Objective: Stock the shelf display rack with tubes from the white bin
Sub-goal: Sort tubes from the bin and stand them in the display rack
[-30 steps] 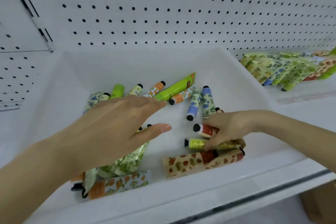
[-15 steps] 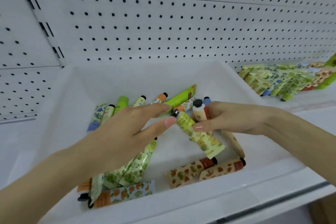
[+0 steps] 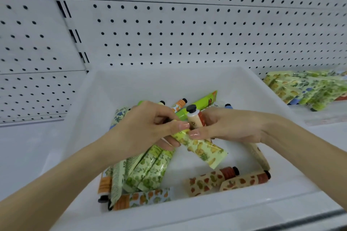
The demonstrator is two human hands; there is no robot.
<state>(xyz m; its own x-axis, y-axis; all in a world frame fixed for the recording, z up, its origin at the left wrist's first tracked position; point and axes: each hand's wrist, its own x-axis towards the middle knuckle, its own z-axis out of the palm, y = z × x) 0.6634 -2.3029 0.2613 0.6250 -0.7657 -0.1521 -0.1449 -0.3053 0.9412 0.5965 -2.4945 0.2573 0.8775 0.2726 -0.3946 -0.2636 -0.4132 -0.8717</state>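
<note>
The white bin (image 3: 169, 84) sits on the shelf with several patterned tubes lying in it. My left hand (image 3: 146, 129) grips a bundle of green leafy tubes (image 3: 148, 170) that hang down from its palm. My right hand (image 3: 231, 127) holds a cream tube with a black cap (image 3: 194, 118), cap pointing up. A yellow fruit-print tube (image 3: 204, 150) slants down between the hands, and both thumbs pinch its upper end. The two hands touch above the middle of the bin.
Two red-patterned tubes (image 3: 212, 180) lie at the bin's front right, and an orange one (image 3: 142, 198) lies along the front wall. Stocked tubes (image 3: 308, 90) lie in a row on the shelf to the right. White pegboard (image 3: 187, 33) forms the back wall.
My right hand lifted the yellow and cream tubes from the bin floor and brought them up to my left hand. My left thumb has now closed on the yellow tube.
</note>
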